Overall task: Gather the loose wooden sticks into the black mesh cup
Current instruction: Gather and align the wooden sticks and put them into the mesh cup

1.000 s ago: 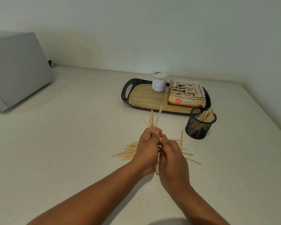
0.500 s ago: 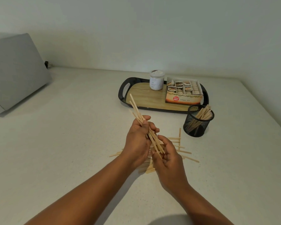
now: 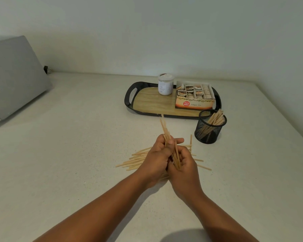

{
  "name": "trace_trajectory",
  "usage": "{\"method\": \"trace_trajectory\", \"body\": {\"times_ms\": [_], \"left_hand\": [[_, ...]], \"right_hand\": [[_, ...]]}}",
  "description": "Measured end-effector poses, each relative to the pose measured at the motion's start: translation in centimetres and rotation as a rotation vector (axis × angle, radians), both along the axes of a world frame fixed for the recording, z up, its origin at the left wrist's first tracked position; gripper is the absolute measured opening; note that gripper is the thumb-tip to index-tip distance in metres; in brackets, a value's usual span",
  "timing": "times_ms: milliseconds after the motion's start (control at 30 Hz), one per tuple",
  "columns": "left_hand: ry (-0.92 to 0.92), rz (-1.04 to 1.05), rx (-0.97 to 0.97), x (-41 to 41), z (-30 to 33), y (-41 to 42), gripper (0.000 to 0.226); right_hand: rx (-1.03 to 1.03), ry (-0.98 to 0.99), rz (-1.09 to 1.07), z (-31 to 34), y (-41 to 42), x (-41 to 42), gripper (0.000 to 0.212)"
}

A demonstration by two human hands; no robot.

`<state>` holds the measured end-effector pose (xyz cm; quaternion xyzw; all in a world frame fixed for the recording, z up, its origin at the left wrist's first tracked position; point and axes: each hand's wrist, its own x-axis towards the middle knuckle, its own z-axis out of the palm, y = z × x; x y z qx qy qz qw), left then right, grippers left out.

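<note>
Speckled off-white countertop point(image 3: 77, 154) runs back to a plain pale wall, with a grey slanted appliance point(image 3: 14, 75) at the far left. Both hands meet over a scatter of flat, thin wooden sticks point(image 3: 135, 159) lying fanned on the counter. The left hand point(image 3: 157, 158) curls round a bundle of sticks point(image 3: 165, 130) that points up and away, and the right hand point(image 3: 184, 165) cups the bundle's lower ends, apparently gripping them, though its fingertips are hidden. Near, to the right, stands the round black mesh cup point(image 3: 210, 127), upright, with sticks leaning inside. Just behind it sits an oval black tray point(image 3: 129, 95) with a wood-grain floor, bearing a white jar point(image 3: 165, 84) and an open cardboard tea box point(image 3: 194, 96).
</note>
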<state>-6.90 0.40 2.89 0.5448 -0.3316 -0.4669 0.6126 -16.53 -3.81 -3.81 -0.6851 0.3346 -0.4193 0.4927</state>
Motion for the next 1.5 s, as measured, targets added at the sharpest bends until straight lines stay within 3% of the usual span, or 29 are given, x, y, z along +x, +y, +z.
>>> {"method": "trace_trajectory", "body": {"times_ms": [167,433,567,733,800,900,933,1033,1133,1433,1500], "left_hand": [[-0.078,-0.006,0.053,0.1,0.1,0.4,0.029],[-0.217,-0.091,0.077,0.0,-0.3,0.6,0.032],[-0.285,-0.179,0.114,0.7,-0.3,0.5,0.044],[-0.465,-0.185,0.060,1.8,0.7,0.6,0.021],[-0.584,-0.126,-0.002,2.5,1.3,0.5,0.036],[-0.725,-0.101,-0.066,3.5,2.7,0.3,0.090],[-0.804,-0.110,-0.081,3.8,3.1,0.3,0.098],[-1.020,-0.107,-0.112,4.2,3.5,0.2,0.085],[-0.993,-0.070,-0.127,3.8,3.0,0.3,0.074],[-0.833,-0.016,-0.159,3.0,1.7,0.4,0.108],[-0.846,-0.024,-0.157,3.0,1.6,0.5,0.103]], "right_hand": [[0.050,-0.028,0.019,0.0,0.0,0.1,0.020],[0.048,-0.086,0.068,0.4,0.1,-0.1,0.024],[-0.024,-0.059,0.057,0.5,0.4,0.1,0.023],[-0.075,-0.034,0.072,0.3,0.6,0.1,0.026],[-0.091,0.016,0.084,0.0,0.5,0.0,0.022],[-0.163,0.121,0.056,-0.5,0.6,0.0,0.015],[-0.202,0.145,0.036,-0.5,0.7,0.1,0.015],[-0.288,0.191,-0.041,-0.3,0.9,0.1,0.014],[-0.332,0.215,-0.102,-0.1,0.9,0.0,0.020],[-0.338,0.231,-0.143,0.1,0.6,-0.1,0.028],[-0.350,0.241,-0.163,-0.1,0.6,-0.1,0.024]]}}
